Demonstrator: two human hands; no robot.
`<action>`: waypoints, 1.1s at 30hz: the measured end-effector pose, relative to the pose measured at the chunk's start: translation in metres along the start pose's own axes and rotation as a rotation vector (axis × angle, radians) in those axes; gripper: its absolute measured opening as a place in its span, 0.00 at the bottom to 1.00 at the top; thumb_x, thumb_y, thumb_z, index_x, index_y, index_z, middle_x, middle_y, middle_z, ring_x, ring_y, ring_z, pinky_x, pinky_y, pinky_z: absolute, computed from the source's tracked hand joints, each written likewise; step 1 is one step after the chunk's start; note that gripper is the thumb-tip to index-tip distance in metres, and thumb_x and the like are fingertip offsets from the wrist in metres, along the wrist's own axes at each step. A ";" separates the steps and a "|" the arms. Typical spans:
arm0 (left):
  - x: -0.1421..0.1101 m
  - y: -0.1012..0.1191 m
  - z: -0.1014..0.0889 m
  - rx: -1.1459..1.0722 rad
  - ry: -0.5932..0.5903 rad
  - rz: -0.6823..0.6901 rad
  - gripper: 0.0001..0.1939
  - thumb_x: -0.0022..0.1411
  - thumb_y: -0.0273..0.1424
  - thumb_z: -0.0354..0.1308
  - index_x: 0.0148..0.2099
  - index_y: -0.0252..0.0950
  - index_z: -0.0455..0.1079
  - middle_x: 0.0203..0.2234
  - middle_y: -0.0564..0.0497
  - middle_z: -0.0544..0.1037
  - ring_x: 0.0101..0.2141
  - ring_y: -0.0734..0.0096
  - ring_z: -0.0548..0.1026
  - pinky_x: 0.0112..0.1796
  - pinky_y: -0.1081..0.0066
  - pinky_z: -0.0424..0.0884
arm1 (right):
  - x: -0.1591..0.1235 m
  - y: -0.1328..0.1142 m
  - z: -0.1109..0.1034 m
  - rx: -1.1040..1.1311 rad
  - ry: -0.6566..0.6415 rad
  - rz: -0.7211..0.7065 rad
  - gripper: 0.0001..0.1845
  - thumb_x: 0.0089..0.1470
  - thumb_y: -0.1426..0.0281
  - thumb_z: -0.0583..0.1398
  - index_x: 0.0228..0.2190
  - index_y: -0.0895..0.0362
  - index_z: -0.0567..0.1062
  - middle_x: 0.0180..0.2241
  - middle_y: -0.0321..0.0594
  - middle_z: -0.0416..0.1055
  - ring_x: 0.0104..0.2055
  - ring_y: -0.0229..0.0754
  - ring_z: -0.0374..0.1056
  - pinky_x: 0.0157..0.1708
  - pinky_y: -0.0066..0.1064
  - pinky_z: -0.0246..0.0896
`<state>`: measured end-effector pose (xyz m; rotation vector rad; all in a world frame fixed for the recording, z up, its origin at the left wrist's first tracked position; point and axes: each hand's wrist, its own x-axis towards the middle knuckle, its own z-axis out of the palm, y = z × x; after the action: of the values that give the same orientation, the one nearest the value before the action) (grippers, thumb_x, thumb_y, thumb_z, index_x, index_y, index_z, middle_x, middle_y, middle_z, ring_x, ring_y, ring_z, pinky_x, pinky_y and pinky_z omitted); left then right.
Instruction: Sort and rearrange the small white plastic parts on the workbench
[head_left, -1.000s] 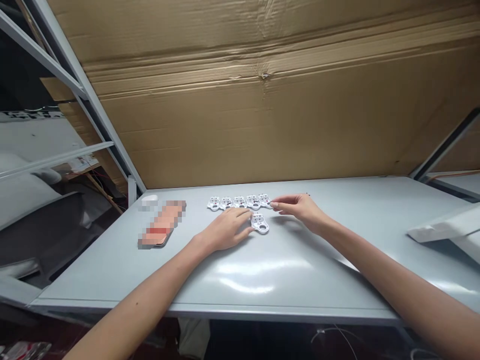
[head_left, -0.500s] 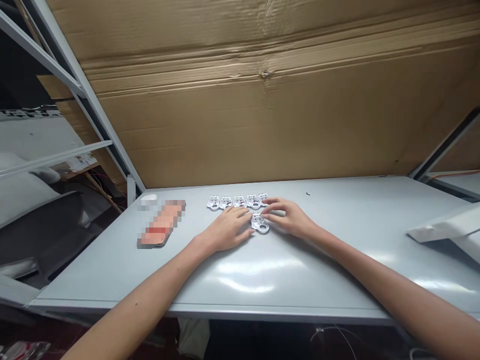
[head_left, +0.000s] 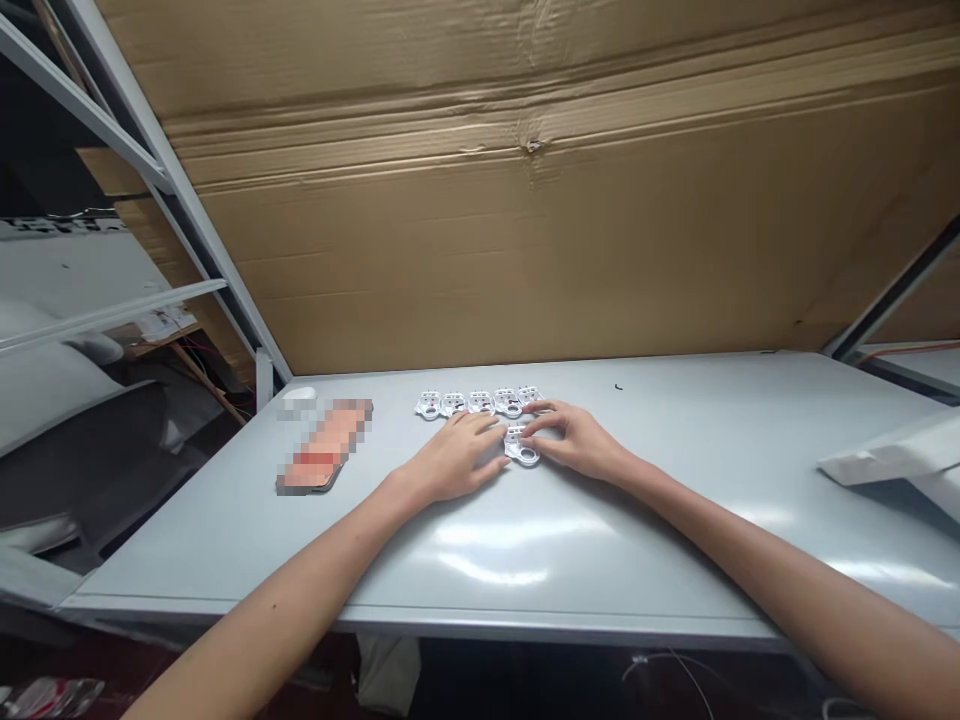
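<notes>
A white plastic part with a round ring [head_left: 529, 456] at its lower right lies flat on the table between my hands. My left hand [head_left: 459, 460] rests at its left side, thumb and fingertips against the edge, holding it in place. My right hand [head_left: 576, 437] reaches in from the other side, its fingers bent and the tips drawn together on the upper part of the piece. Whatever may be between those tips is too small to make out. Just behind, several similar white parts [head_left: 454, 404] stand in a row, the rightmost partly covered by my right fingers.
A pixelated orange-pink phone-like object [head_left: 326, 447] lies on the left of the grey table [head_left: 645, 590], with a small white object [head_left: 300, 396] behind it. White packaging [head_left: 885, 455] sits at the right. A cardboard sheet [head_left: 525, 250] walls off the back. A tiny dark scrap [head_left: 618, 387] lies rear right.
My right fingertips have come down and closer together onto the white part. My left hand keeps its place. The view has shifted very slightly.
</notes>
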<state>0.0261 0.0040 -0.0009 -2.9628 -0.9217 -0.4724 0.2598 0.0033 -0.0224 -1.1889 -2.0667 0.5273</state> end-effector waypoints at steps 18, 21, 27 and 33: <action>-0.001 0.000 -0.001 0.041 -0.016 0.003 0.16 0.71 0.36 0.52 0.57 0.36 0.68 0.53 0.41 0.73 0.53 0.53 0.70 0.55 0.55 0.64 | -0.008 -0.011 -0.030 -0.181 -0.134 -0.292 0.16 0.54 0.73 0.60 0.40 0.46 0.83 0.55 0.41 0.72 0.57 0.54 0.67 0.56 0.48 0.62; -0.001 0.000 -0.001 0.042 -0.024 0.004 0.18 0.71 0.36 0.52 0.58 0.33 0.67 0.54 0.39 0.72 0.53 0.53 0.69 0.54 0.56 0.65 | -0.009 -0.011 -0.029 -0.207 -0.164 -0.303 0.17 0.53 0.73 0.60 0.42 0.46 0.82 0.56 0.42 0.71 0.57 0.53 0.67 0.57 0.48 0.62; -0.001 0.001 0.000 0.026 -0.019 0.003 0.17 0.70 0.36 0.52 0.57 0.35 0.67 0.53 0.41 0.72 0.52 0.54 0.70 0.54 0.57 0.65 | -0.008 -0.013 -0.027 -0.270 -0.201 -0.335 0.16 0.57 0.71 0.58 0.45 0.50 0.81 0.56 0.46 0.70 0.57 0.52 0.67 0.55 0.47 0.64; -0.002 0.000 -0.001 0.024 -0.028 -0.003 0.19 0.71 0.37 0.51 0.60 0.37 0.66 0.54 0.41 0.72 0.52 0.55 0.70 0.54 0.56 0.65 | -0.007 -0.018 -0.025 -0.238 -0.166 -0.343 0.18 0.59 0.65 0.58 0.50 0.52 0.77 0.53 0.48 0.72 0.53 0.52 0.69 0.51 0.47 0.66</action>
<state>0.0242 0.0031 -0.0010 -2.9545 -0.9282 -0.4175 0.2699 -0.0113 0.0032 -0.9104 -2.4654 0.2275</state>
